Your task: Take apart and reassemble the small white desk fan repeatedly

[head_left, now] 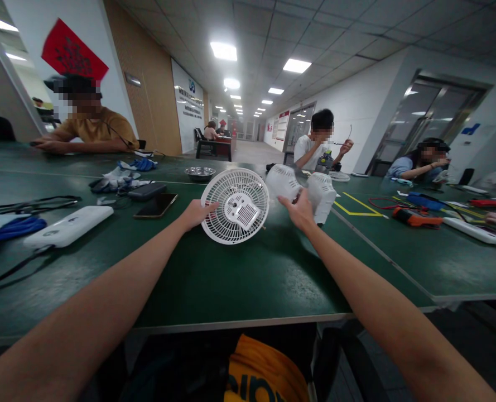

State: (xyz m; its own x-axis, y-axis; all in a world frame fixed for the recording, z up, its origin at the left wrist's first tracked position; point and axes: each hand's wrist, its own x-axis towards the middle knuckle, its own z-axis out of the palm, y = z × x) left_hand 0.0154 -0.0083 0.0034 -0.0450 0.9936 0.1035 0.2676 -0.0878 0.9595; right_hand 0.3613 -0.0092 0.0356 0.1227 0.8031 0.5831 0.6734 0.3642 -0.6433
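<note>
Clamped on fan cover (pixel 235 207), mid-frame: left hand (pixel 194 215); right hand (pixel 301 213) at white casing (pixel 323 192), grip unclear; seemingly positioning parts, steadiness called for.

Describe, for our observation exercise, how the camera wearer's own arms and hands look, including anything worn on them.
Both the left forearm and right forearm are bare, slimmer at the wrists, with no sleeve, watch, bracelet or cable showing. The left hand and right hand are ungloved. No markings can be made out; rings would be too small to tell.
</note>
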